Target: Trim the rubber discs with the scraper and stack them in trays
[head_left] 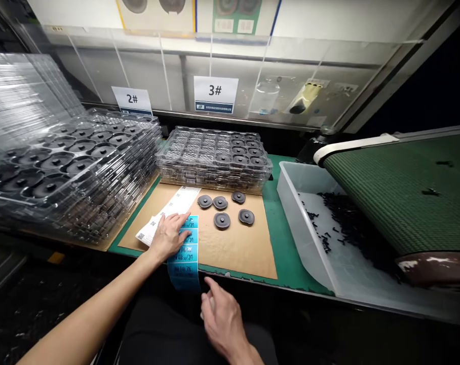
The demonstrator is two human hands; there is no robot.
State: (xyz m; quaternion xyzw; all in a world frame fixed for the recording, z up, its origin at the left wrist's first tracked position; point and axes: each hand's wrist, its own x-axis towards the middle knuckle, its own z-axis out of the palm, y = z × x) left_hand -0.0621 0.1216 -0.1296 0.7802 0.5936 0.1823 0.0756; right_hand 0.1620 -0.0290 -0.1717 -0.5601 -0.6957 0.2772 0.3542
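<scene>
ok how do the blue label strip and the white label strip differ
The blue strip carries rows of dark writing; the white strip carries small square codes. The blue strip hangs over the front edge of the green table, while the white strip lies on the brown sheet. Both are partly covered by the left hand.

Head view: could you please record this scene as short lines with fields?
Left hand: palm down over blue label strip and white printed sheet
Right hand: just right of the strip's hanging end; grip unclear
On brown sheet: five dark discs
Clear trays: left stack, middle stack
Signs: 2#, 3#
Right side: bin holding black pieces, green belt
</scene>
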